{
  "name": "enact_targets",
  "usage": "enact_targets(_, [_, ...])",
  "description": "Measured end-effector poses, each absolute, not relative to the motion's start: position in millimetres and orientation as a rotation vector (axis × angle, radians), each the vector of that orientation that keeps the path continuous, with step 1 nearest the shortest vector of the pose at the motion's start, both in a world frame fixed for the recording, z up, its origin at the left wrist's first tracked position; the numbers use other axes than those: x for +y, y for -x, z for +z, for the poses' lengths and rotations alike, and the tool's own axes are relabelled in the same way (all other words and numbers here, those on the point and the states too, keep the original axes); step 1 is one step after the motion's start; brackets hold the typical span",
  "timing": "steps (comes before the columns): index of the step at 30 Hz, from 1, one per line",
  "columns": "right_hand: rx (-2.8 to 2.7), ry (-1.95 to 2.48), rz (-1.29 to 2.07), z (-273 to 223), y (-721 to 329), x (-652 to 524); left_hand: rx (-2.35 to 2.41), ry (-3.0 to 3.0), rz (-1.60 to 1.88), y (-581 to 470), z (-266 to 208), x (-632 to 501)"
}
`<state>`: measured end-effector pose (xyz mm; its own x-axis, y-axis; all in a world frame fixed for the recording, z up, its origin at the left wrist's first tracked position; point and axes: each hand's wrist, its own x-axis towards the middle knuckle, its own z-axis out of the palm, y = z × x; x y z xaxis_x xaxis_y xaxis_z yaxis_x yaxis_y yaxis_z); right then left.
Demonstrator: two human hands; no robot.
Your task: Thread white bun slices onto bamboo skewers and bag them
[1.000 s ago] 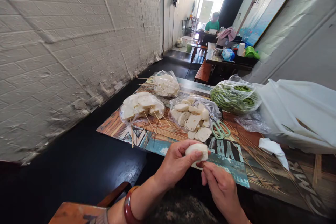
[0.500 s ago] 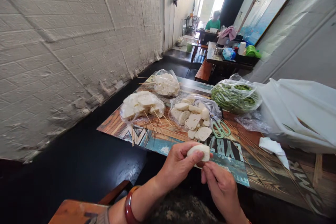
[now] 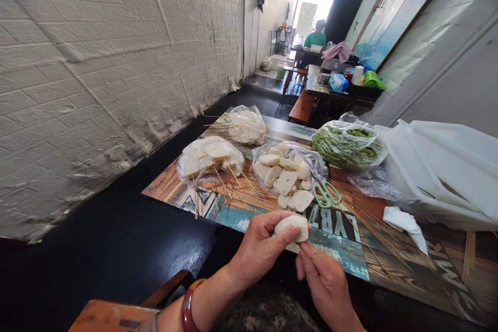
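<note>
My left hand (image 3: 260, 246) grips a thick white slice (image 3: 292, 225), bread-like or tofu-like, between thumb and fingers above the near table edge. Right below it, my right hand (image 3: 324, 272) is closed in a pinch at the slice's lower edge; whatever is in the pinch is hidden. Beyond the hands, an open plastic bag of white slices (image 3: 286, 179) spills a few onto the table. Green-handled scissors (image 3: 327, 193) lie beside that bag. Thin wooden skewers (image 3: 379, 236) are spread to the right. More skewers stick out of the bagged white slices (image 3: 212, 155) at left.
Another bag of white pieces (image 3: 247, 125) sits at the back. A bag of green vegetables (image 3: 346, 145) and white plastic containers (image 3: 439, 161) stand at right, near a crumpled tissue (image 3: 404, 223). A brick-patterned wall (image 3: 116, 52) runs along the left. A person in green (image 3: 315, 38) sits far back.
Both hands and the slice have shifted very slightly left. The right hand's pinch stays at the slice's lower edge. The view has tilted up a little.
</note>
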<state>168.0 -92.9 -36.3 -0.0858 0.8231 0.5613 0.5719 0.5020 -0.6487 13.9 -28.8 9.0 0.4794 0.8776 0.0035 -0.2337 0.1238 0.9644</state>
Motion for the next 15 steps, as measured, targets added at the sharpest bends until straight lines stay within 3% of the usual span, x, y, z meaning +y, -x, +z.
enact_targets(15, [-1.816, 1.113, 0.371, -40.8, -168.5, -92.0, 0.713, -1.220, 0.909, -12.5, 8.0, -28.6])
